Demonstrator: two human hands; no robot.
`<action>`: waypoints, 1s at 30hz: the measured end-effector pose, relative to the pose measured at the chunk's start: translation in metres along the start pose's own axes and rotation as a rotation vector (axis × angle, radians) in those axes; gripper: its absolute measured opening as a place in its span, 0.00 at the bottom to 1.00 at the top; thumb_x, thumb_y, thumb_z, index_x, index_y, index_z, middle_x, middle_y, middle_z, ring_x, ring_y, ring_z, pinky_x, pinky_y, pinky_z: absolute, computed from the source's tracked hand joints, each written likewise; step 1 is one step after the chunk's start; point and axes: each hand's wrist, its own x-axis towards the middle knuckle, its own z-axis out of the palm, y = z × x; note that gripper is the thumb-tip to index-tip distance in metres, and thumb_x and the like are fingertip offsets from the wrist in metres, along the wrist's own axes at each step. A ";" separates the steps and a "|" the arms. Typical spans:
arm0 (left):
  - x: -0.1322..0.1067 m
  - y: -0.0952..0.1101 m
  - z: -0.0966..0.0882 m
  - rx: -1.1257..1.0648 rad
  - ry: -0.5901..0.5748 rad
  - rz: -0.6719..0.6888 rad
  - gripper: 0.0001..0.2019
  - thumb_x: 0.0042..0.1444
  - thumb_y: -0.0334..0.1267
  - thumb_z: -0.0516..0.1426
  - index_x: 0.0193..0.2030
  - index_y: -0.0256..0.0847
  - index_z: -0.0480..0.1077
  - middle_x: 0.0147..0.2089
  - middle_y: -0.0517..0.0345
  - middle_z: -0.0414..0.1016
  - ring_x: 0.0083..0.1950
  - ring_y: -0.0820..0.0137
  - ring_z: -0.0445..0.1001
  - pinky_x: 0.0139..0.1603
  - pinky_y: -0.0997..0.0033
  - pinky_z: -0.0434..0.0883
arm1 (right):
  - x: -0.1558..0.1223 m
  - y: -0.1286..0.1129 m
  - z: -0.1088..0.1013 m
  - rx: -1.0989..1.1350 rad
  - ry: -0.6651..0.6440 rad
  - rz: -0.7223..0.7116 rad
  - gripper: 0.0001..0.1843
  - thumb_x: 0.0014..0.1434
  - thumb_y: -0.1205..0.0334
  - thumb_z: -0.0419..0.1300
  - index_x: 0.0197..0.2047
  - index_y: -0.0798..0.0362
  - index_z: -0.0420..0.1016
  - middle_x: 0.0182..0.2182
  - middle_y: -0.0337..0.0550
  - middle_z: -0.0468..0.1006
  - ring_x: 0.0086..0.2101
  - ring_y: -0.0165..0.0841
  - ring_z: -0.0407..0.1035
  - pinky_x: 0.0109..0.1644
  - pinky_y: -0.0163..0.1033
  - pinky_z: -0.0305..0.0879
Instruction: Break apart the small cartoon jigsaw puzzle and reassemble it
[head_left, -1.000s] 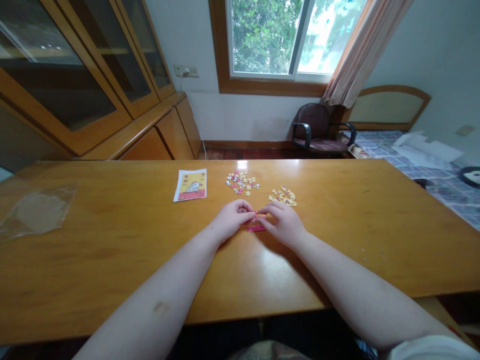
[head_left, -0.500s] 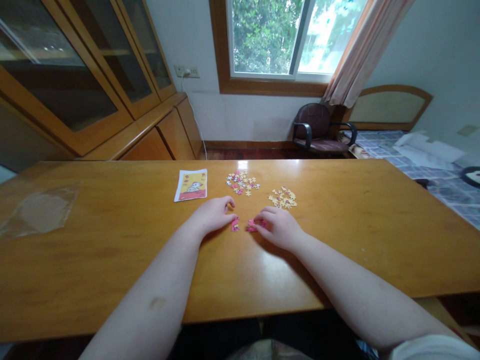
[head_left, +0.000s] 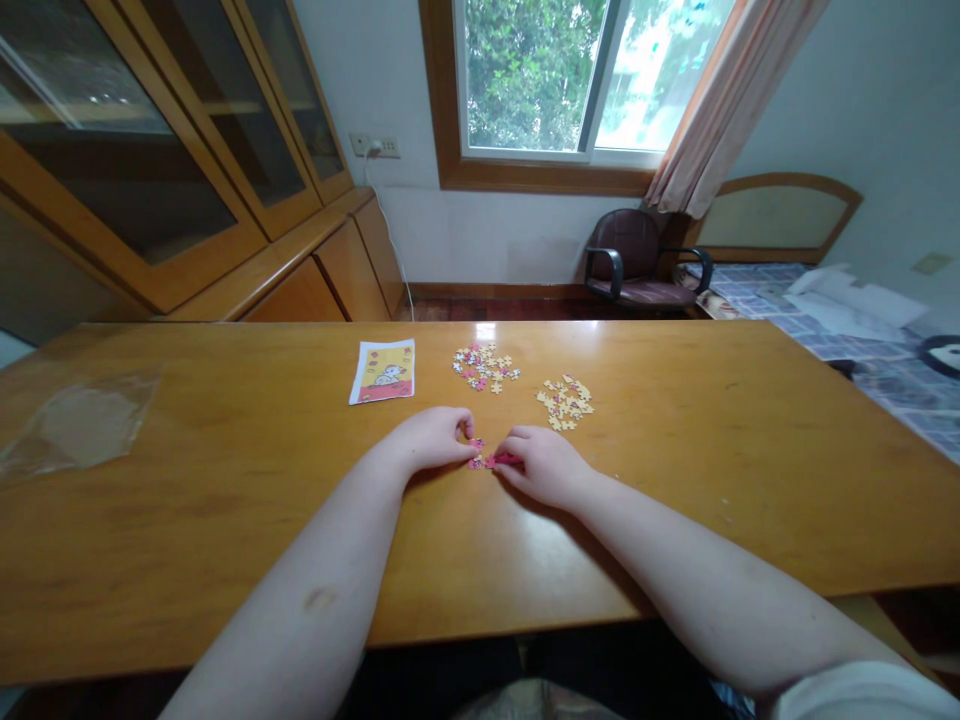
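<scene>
Small pink jigsaw pieces (head_left: pixel 476 462) lie on the table between my two hands. My left hand (head_left: pixel 439 437) has its thumb and index finger closed on the left cluster, partly covering it. From the right, my right hand (head_left: pixel 540 462) grips another pink jigsaw piece (head_left: pixel 492 461), mostly hidden under its fingers; the two pink groups almost meet, and I cannot tell whether they are joined. Beyond my hands sits a pile of mixed pink, white and yellow pieces (head_left: pixel 480 366). A pile of yellow pieces (head_left: pixel 566 402) is just past my right hand.
A picture card (head_left: pixel 383 371) of a white animal on yellow and pink lies beyond my left hand. A clear plastic bag (head_left: pixel 82 425) rests at the table's left. Past the wooden table (head_left: pixel 660 400) stand an armchair (head_left: pixel 634 255), a glass-door cabinet (head_left: pixel 300 215) and a bed (head_left: pixel 795 300).
My right hand has moved slightly left and nearer to me, bringing its pink piece close to the left cluster. My left hand has shifted slightly right and down, fingers closing on its pieces.
</scene>
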 end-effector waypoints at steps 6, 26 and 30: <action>0.000 0.003 0.000 0.034 -0.016 -0.003 0.11 0.42 0.46 0.60 0.31 0.43 0.71 0.27 0.61 0.72 0.26 0.70 0.65 0.26 0.73 0.55 | 0.000 0.005 0.002 -0.004 0.016 -0.025 0.09 0.60 0.57 0.58 0.37 0.52 0.77 0.33 0.44 0.76 0.35 0.32 0.70 0.40 0.37 0.63; -0.002 0.007 0.000 0.023 -0.001 -0.002 0.11 0.41 0.46 0.60 0.30 0.43 0.70 0.27 0.60 0.72 0.26 0.69 0.66 0.26 0.72 0.55 | 0.001 0.005 0.003 0.025 0.013 -0.042 0.09 0.60 0.58 0.59 0.35 0.53 0.77 0.32 0.44 0.76 0.34 0.32 0.70 0.40 0.36 0.63; -0.002 0.006 0.000 0.004 -0.006 0.001 0.11 0.41 0.45 0.60 0.30 0.43 0.71 0.27 0.60 0.71 0.26 0.70 0.65 0.26 0.73 0.55 | 0.001 0.006 0.002 0.024 0.019 -0.040 0.08 0.59 0.58 0.59 0.35 0.53 0.77 0.32 0.43 0.76 0.33 0.32 0.70 0.39 0.36 0.63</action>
